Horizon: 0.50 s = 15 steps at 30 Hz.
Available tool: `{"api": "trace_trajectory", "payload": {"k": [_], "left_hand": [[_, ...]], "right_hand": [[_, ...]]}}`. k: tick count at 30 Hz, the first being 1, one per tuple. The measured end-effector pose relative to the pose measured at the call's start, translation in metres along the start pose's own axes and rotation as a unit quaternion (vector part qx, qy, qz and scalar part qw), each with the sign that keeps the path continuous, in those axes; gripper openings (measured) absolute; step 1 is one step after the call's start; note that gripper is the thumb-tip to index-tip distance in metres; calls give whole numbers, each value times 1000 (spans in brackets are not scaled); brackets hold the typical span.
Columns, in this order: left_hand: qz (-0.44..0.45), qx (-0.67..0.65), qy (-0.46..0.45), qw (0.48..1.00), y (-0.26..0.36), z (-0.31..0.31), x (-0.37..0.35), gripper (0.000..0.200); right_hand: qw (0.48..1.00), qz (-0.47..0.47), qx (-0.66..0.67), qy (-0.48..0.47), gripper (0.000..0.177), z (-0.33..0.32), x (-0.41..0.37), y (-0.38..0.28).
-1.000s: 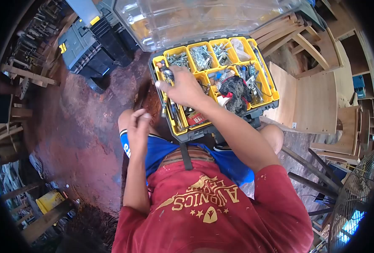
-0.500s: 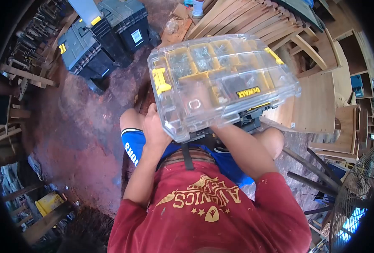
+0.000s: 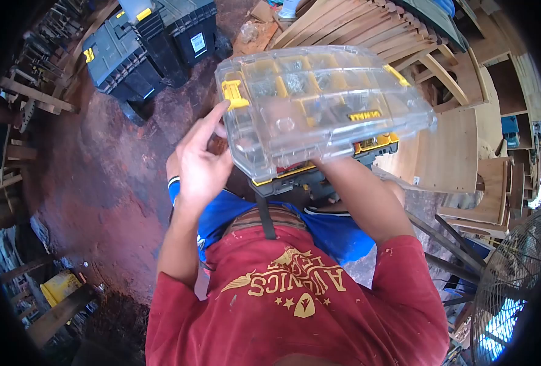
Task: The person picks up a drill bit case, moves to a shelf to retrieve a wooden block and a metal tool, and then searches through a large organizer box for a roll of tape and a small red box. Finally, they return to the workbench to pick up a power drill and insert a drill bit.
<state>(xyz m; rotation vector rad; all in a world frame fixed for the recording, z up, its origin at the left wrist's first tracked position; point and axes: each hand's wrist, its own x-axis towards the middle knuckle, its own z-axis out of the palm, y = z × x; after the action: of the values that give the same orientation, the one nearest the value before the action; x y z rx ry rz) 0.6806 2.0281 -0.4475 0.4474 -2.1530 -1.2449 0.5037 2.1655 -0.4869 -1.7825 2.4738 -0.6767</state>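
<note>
A toolbox organizer with a clear plastic lid (image 3: 325, 137) and yellow latches is tilted over my lap. Through the lid I see yellow bins (image 3: 312, 82), some with small metal fasteners. Below the lid's near edge shows a black base (image 3: 289, 183) with a yellow rim and red and yellow items. My left hand (image 3: 202, 161) is at the lid's left edge, fingers bent, fingertips against it just below the yellow latch (image 3: 234, 93). My right hand (image 3: 283, 113) reaches beneath the lid; only a blurred patch shows through the plastic, its fingers unreadable.
Black tool cases (image 3: 130, 67) with yellow latches stand on the stained floor (image 3: 100, 183) at upper left. Curved wooden slats (image 3: 350, 30) and wooden furniture panels (image 3: 447, 146) lie to the upper right. A wire fan guard (image 3: 508, 287) is at lower right.
My left hand has risen from the organizer's lower left corner to the lid's edge by the latch. The gap under the lid's near edge has widened, exposing more of the base.
</note>
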Motion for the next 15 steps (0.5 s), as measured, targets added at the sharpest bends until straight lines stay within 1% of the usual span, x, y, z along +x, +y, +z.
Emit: {"api": "trace_trajectory", "payload": {"k": [1,2,5,6,8,10,11,13,15], "left_hand": [[34,52,-15,998,-1,-5,6,54],[23,34,-6,999,1,-5,12,47],[1,10,-5,1000,5,-10,29,46],[-9,7,-9,1000,6,-12,36,46],[-32,1,-18,999,7,-15,45,46],[-52,-37,-23,998,5,-15,49,46],[-62,-57,-28,996,5,-14,50,46],[-57,-49,-40,996,4,-16,50,46],[-54,-47,-50,996,4,-18,48,46]], "right_hand": [[999,-27,-22,-6,46,-2,5,-1],[998,-51,-44,-12,46,0,8,-2],[997,-63,-26,-21,47,13,18,-3],[998,-52,-5,-20,48,22,16,-2],[999,-2,52,-5,49,59,6,7],[985,118,117,-48,52,43,5,-9],[985,119,120,-36,53,30,5,-17],[985,119,127,-7,56,12,3,-26],[977,130,168,1,48,-8,-9,-31]]}}
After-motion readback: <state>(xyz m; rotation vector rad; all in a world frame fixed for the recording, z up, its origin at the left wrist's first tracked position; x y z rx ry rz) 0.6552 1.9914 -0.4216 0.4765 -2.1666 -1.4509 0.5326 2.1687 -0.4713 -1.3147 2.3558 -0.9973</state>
